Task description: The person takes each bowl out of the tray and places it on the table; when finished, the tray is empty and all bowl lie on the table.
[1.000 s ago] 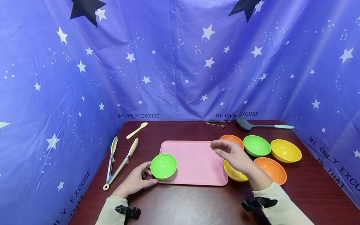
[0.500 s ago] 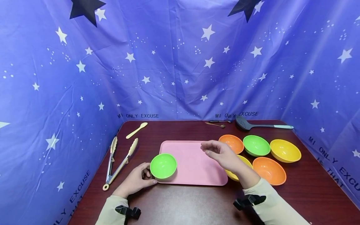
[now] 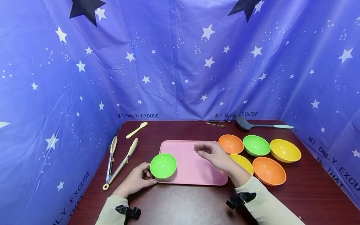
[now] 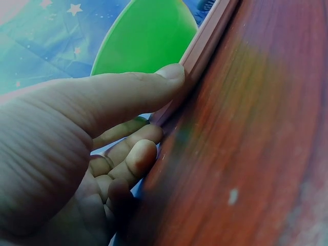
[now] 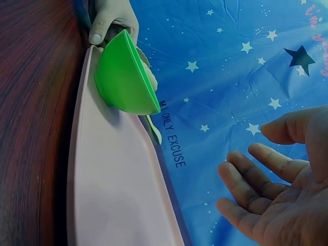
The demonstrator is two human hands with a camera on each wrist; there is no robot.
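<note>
A green bowl [image 3: 163, 166] sits upright on the front left corner of the pink tray [image 3: 194, 162]. My left hand [image 3: 135, 180] is at that same corner, beside the bowl. In the left wrist view its thumb [image 4: 171, 74] lies along the tray's front edge, while the curled fingers meet the tray's left side, so it holds the corner. My right hand [image 3: 217, 157] hovers over the right half of the tray with loosely bent fingers. Nothing is between its thumb and fingers in the right wrist view.
Right of the tray stand orange bowls [image 3: 269, 171], yellow bowls [image 3: 285, 151] and another green bowl [image 3: 256, 145]. Behind them lies a slotted ladle [image 3: 247, 125]. Tongs [image 3: 122, 168] and a pale yellow spoon [image 3: 137, 130] lie at left. Small utensils [image 3: 217, 124] lie along the back edge.
My right hand has moved left from near the bowls to over the tray, uncovering more of the orange and yellow bowls. The left hand, green bowl and tray have stayed in place.
</note>
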